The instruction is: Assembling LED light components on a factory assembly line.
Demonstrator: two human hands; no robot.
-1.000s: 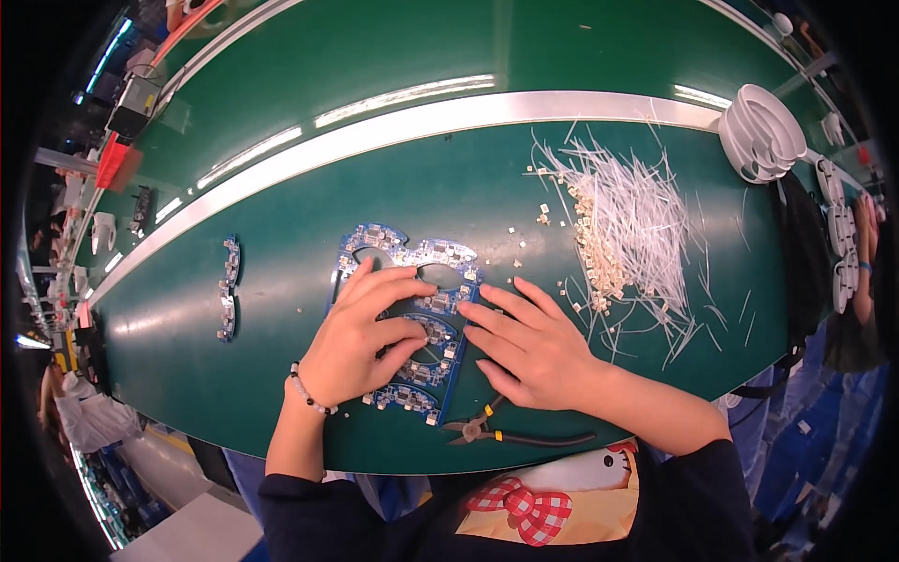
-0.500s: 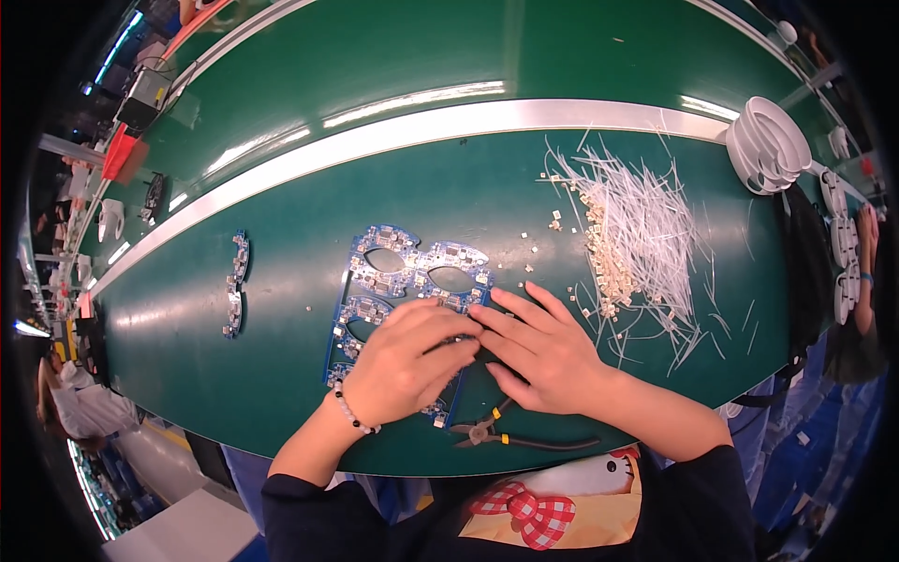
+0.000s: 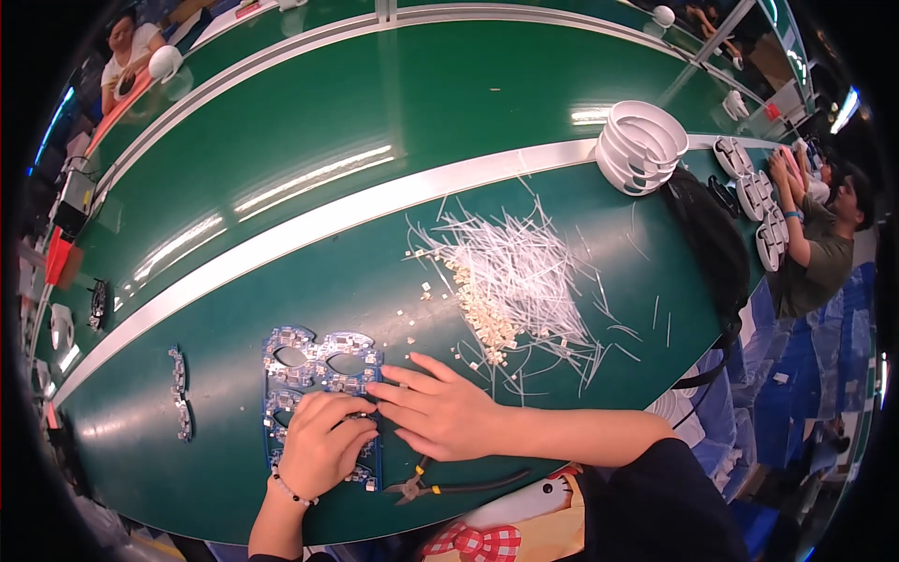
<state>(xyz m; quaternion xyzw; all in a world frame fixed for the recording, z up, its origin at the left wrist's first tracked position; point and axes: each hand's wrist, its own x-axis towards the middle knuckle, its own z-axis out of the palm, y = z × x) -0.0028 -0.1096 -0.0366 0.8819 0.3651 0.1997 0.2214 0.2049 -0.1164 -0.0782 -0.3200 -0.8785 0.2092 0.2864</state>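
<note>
A panel of joined blue circuit boards (image 3: 292,377) with eye-shaped cut-outs lies on the green table in front of me. Over its lower half is my left hand (image 3: 323,442), wearing a beaded bracelet, its fingers bent and pinched together; whatever they grip is hidden. My right hand (image 3: 448,414) lies with fingers stretched out, their tips at the panel's right edge beside the left fingertips. Just below the right hand rest side cutters (image 3: 414,485) with dark handles and yellow bands. To the upper right spreads a heap of thin white strips (image 3: 529,272), edged by small cream connectors (image 3: 482,314).
A separate narrow board strip (image 3: 181,393) lies to the left. White round housings (image 3: 641,145) are stacked by the pale rail, near a black bag (image 3: 707,244). White shells (image 3: 754,197) line the far right, where a person (image 3: 817,239) sits. Another person (image 3: 126,56) is at far left.
My view has swung to the right, so the table things appear further left and lower. Both hands stay at the panel, the left still pinched, the right still stretched out.
</note>
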